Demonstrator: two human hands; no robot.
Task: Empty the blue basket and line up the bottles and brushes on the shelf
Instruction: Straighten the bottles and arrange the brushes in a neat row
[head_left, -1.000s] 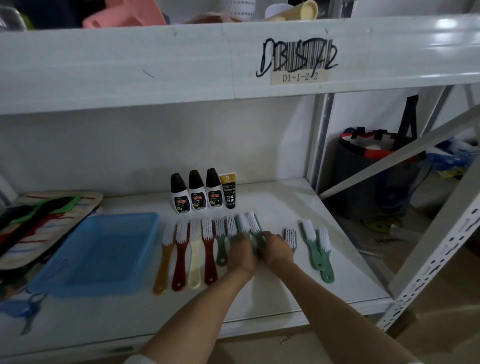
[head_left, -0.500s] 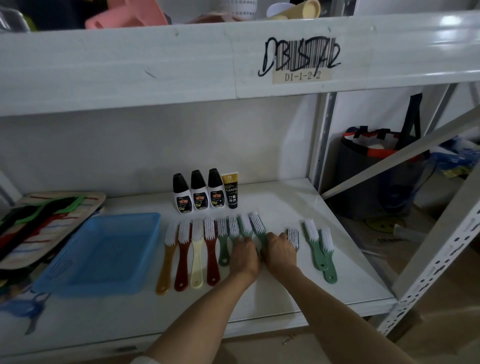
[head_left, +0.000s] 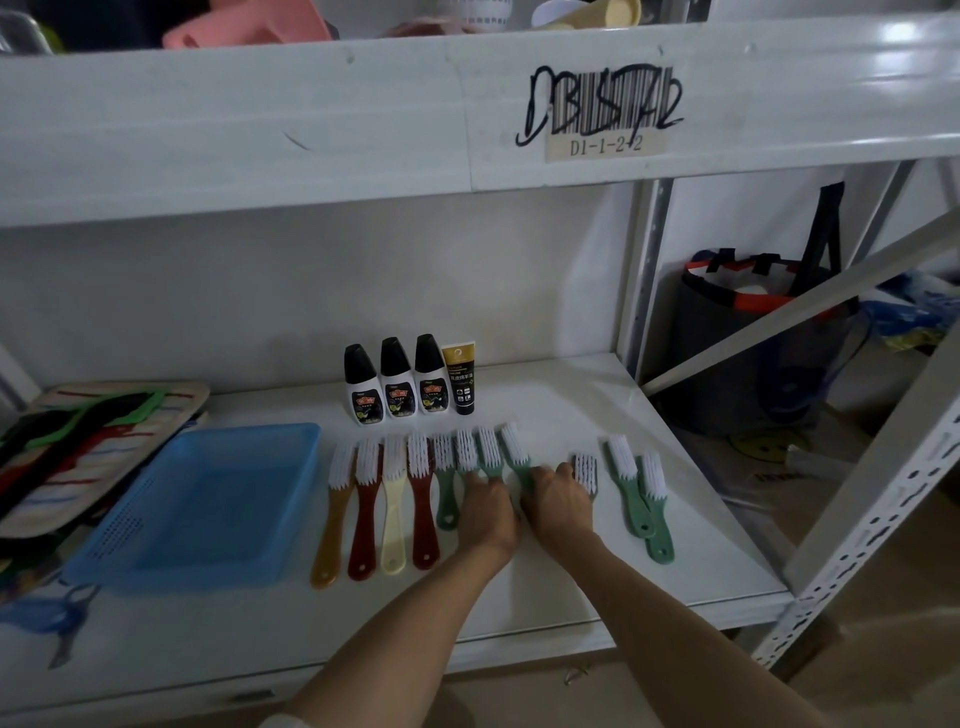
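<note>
Both hands down on the shelf (head_left: 597, 415), side by side in the middle of the brush row. Left hand (head_left: 488, 512) lying over the handles of two green brushes (head_left: 480, 457), fingers curled down onto them; firm grip or mere press, cannot tell. Right hand (head_left: 558, 506) wrapped on the handle of a tilted green brush (head_left: 517, 457), with its outer edge touching a short grey brush (head_left: 585, 470).

To the left of the left hand: one more green brush (head_left: 445, 488), then four long-handled brushes (head_left: 376, 512) in amber, dark red, cream and red, laid parallel with bristles away from the person. Further left still, the blue basket (head_left: 202, 499), nothing visible inside. Beyond the fingertips, against the back wall: three black-capped bottles (head_left: 397, 384) and a dark tube (head_left: 464, 379), upright and touching one another. To the right of the right hand, apart from the row: two green brushes (head_left: 641, 493) overlapping slightly.

Likely step: straightening and closing up the middle of the row. Judged nearly finished, with only the right-hand stragglers left loose.

Risks from here:
- Neighbouring brushes knocked askew by a sideways nudge, since handles lie so close together.
- The short grey brush shoved out of line by the right hand's outer edge.
- The overlapping pair to the right left crossed rather than parallel.
- Bottles toppled like skittles if a brush head is pushed too far back.
</note>
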